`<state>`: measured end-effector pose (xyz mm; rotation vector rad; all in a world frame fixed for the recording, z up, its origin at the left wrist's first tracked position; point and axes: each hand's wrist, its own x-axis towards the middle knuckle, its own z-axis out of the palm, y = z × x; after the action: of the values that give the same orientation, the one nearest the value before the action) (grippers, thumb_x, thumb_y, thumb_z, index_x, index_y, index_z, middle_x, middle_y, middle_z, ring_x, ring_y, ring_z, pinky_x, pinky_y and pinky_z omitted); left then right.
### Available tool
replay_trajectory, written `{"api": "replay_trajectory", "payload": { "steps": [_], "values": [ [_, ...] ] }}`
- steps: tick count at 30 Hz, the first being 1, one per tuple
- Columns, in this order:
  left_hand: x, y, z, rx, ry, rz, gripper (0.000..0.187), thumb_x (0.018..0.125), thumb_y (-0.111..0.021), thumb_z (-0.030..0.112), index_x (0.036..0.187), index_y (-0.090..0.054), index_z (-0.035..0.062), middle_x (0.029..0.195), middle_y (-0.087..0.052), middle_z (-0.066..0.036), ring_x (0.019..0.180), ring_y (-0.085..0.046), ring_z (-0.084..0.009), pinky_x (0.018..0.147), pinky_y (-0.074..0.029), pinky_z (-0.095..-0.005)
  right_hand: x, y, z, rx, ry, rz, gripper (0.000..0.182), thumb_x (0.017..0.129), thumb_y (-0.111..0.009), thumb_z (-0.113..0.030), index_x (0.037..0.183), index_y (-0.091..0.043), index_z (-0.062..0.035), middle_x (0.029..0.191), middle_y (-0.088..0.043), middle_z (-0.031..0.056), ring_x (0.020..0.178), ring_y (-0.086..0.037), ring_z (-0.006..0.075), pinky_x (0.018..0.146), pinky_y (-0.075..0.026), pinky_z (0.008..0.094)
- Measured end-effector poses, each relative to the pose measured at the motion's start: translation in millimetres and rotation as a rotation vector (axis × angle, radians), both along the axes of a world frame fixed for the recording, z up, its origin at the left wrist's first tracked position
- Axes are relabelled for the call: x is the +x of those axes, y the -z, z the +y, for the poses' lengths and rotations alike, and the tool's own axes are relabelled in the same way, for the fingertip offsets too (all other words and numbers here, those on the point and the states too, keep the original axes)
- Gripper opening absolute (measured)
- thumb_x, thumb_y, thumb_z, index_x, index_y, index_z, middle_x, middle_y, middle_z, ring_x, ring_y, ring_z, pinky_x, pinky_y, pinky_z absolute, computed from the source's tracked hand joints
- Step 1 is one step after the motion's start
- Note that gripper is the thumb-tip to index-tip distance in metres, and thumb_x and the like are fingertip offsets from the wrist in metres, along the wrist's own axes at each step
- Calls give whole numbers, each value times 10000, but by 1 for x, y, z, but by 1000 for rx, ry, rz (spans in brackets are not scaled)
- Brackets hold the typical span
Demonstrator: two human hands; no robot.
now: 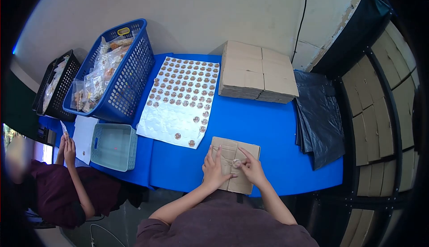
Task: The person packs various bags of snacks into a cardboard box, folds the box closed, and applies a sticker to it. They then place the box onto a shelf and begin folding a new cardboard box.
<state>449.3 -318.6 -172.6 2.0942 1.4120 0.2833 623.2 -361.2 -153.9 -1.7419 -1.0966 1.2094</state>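
A small folded-flat cardboard box (pixel 246 182) lies at the front edge of the blue table, right before me. My left hand (pixel 212 171) rests on its left half, fingers spread and thumb stretched toward the middle. Over the right half, my right hand (pixel 253 170) has its index finger extended, with a small round sticker (pixel 236 162) at its thumb and fingertips, by the box's centre seam. Behind the box lies a white sheet of round brown stickers (pixel 178 86); its lower part is mostly bare backing.
A stack of flat cardboard boxes (pixel 257 73) sits at the back, beside black plastic bags (pixel 317 117). Left are a blue basket (pixel 129 73) of packets, a black basket (pixel 67 81) and a pale green tray (pixel 114 146). Another person (pixel 67 189) holds a packet. Shelves (pixel 375 126) of cartons stand right.
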Motion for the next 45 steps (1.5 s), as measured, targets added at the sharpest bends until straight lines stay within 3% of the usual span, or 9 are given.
{"api": "replay_trajectory", "payload": {
  "steps": [3, 16, 22, 28, 31, 34, 37, 42, 45],
  "values": [
    [0, 2, -1, 18, -1, -52, 1222, 607, -833, 495, 1515, -73, 194, 1508, -75, -259, 1321, -240, -457, 985, -302, -564, -2, 1, 5, 49, -85, 62, 771, 850, -611, 24, 1496, -275, -228, 815, -663, 80, 659, -553, 54, 623, -458, 231],
    [-6, 6, -4, 54, 72, -8, 1079, 710, -739, 562, 1507, -122, 176, 1512, -49, -266, 1332, -174, -520, 1056, -197, -603, 10, -10, 39, -166, -318, -70, 931, 736, -749, -43, 1496, -265, -277, 632, -621, 68, 573, -593, 132, 611, -485, 305],
    [-4, 13, 0, 52, 3, -98, 844, 781, -726, 366, 1466, -270, 179, 1494, -145, -235, 1321, -225, -487, 1045, -249, -576, 6, -3, 40, -150, -269, -106, 982, 698, -791, -79, 1499, -257, -276, 653, -649, 85, 590, -626, 133, 593, -481, 294],
    [-5, 4, 1, 144, -29, -151, 635, 808, -699, 262, 1371, -425, 158, 1415, -265, -219, 1266, -320, -424, 1023, -312, -513, -3, -8, 39, -231, -291, -303, 1085, 669, -837, -185, 1517, -164, -259, 697, -665, 114, 656, -670, 224, 632, -511, 366],
    [-5, 5, 0, 166, -46, -168, 606, 804, -702, 270, 1349, -458, 167, 1408, -279, -217, 1255, -336, -413, 1007, -333, -500, -5, -8, 33, -187, -223, -735, 1110, 682, -829, -217, 1523, -104, -229, 734, -658, 139, 696, -667, 285, 656, -515, 403],
    [-6, 7, -1, 191, -41, -127, 600, 804, -701, 279, 1345, -463, 180, 1411, -278, -213, 1250, -343, -410, 1000, -340, -498, -10, -14, 22, -98, -198, -574, 1064, 709, -793, -187, 1526, -112, -210, 812, -641, 141, 737, -650, 259, 629, -490, 356],
    [-5, 9, -1, 201, -44, -144, 599, 796, -711, 326, 1331, -473, 197, 1411, -282, -222, 1275, -330, -414, 1015, -334, -502, -11, -10, 11, -78, -93, -443, 1010, 748, -767, -222, 1523, -121, -168, 1008, -590, 186, 953, -597, 305, 780, -459, 412],
    [-7, 7, 1, 199, -51, -166, 605, 784, -710, 354, 1319, -490, 177, 1401, -305, -213, 1254, -351, -406, 991, -361, -491, -24, 3, 0, 146, 145, -825, 907, 796, -735, -278, 1501, -190, -112, 1436, -262, 268, 1351, -227, 408, 1076, -164, 537],
    [-10, 8, 1, 246, -24, -193, 608, 770, -722, 363, 1305, -502, 173, 1405, -309, -211, 1254, -353, -407, 988, -366, -490, -23, 16, -4, 179, 72, -833, 848, 813, -715, -323, 1482, -243, -106, 1488, -174, 261, 1365, -216, 405, 1081, -173, 538]
  ]
}}
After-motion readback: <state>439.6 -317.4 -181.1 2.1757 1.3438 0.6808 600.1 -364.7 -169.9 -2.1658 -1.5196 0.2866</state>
